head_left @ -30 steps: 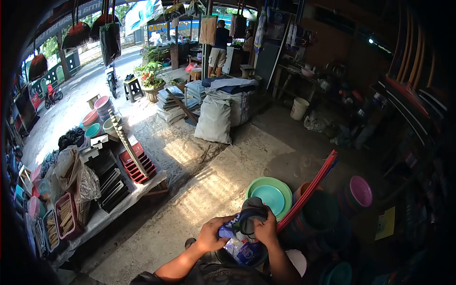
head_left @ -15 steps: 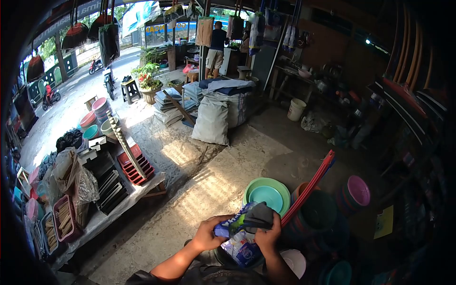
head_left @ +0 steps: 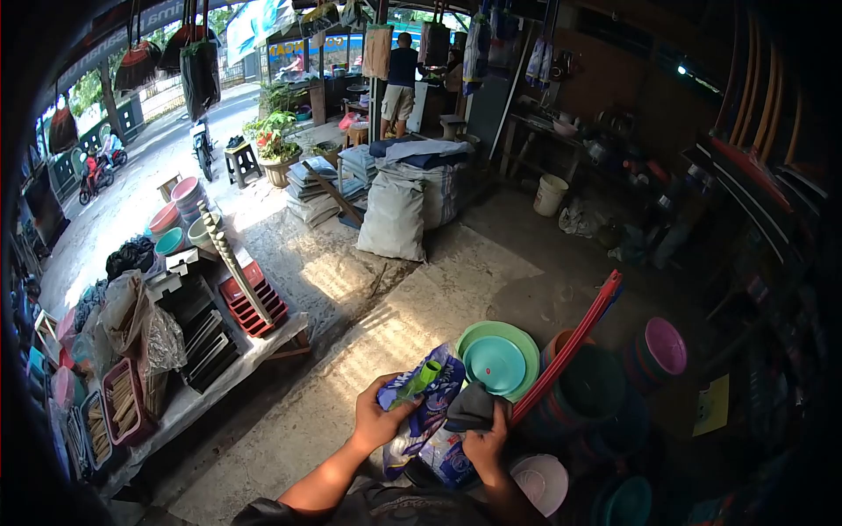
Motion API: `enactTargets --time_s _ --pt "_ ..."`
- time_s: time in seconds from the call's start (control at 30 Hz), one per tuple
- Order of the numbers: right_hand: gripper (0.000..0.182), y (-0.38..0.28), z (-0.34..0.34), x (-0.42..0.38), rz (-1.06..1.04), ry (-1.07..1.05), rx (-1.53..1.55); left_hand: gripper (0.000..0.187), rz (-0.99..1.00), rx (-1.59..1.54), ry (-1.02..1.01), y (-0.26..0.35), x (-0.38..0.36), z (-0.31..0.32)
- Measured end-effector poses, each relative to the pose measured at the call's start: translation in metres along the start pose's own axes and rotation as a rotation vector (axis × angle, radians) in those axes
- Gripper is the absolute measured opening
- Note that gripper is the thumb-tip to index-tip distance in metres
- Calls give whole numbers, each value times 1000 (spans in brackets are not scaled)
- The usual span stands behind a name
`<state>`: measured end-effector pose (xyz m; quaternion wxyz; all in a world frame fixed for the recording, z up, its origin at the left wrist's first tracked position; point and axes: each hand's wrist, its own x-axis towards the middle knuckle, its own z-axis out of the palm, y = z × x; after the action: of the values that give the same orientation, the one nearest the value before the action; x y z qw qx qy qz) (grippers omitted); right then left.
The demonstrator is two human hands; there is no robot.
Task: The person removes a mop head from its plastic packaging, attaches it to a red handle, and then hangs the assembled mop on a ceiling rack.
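Note:
My left hand [head_left: 379,419] is closed on a crumpled blue-purple plastic packet [head_left: 445,386]. A bright green tube-like piece [head_left: 426,377] shows at the packet's opening, near my left fingers. A dark grey, soft-looking bundle [head_left: 471,407], perhaps cloth, is gripped by my right hand [head_left: 488,441], to the right of the packet. Below both hands, close to my body, lies another blue-and-white printed plastic packet [head_left: 451,461], partly covered by the first one. What it rests on is mostly hidden.
A turquoise basin [head_left: 495,365] sits inside a green basin [head_left: 532,386] just ahead. Red poles [head_left: 570,342] slant up beside stacked buckets [head_left: 664,346]. At left stands a table with red trays [head_left: 254,307] and a basket of wooden sticks [head_left: 123,399]. White sacks [head_left: 390,215] stand ahead; a person [head_left: 401,79] is farther back.
The packet has swung left and upright with my left hand, apart from the grey bundle, and the green piece now shows. My right hand has lowered slightly with the bundle.

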<state>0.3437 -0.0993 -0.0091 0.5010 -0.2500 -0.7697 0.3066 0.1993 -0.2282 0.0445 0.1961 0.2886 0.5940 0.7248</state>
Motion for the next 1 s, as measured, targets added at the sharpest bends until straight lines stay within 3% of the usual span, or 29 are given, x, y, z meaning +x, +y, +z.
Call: enactTargets --time_s 0.07,0.17,0.27,0.3,0.37,0.4,0.5,0.57,0.67,0.7,0.77,0.83,0.87,0.9,0.97,1.0 --pt "46 -54 -6 13 -179 -99 42 40 15 13 -43 -13 -5 7" --pt "42 -45 9 12 -404 -97 45 37 70 58 -98 -2 -7 13" --pt "38 4 13 7 -145 -17 -140 35 -84 -125 77 5 -1 6" --pt "38 47 16 -10 57 -66 -208 36 -71 -287 125 4 2 2" --pt "35 65 -1 -17 507 -161 131 36 -50 -356 157 15 9 -6" --pt "35 63 -4 -17 503 -162 134 36 -50 -397 141 18 13 -10" --pt "35 11 -22 -3 410 -77 324 38 16 -165 136 28 21 -11" --pt "45 -7 -14 -3 34 -65 246 41 27 -84 108 32 22 -2" --pt "59 -26 4 -7 -153 -104 70 43 11 -258 109 41 20 16" --pt "53 -19 11 -12 -229 -133 -34 43 9 -258 92 45 21 19" --pt "44 55 37 -67 -5 -316 -148 43 40 -493 125 51 23 23" --pt "38 71 34 -80 983 -365 305 47 85 -479 145 60 22 26" --pt "37 76 34 -92 1283 -171 510 49 116 -517 174 67 21 28" --pt "34 89 32 -101 1438 -125 754 51 146 -554 202 69 21 30" --pt "36 97 27 -104 1495 -329 1181 53 136 -573 177 64 21 30" --pt "36 108 31 -111 1042 -595 891 54 109 -560 177 60 20 33"
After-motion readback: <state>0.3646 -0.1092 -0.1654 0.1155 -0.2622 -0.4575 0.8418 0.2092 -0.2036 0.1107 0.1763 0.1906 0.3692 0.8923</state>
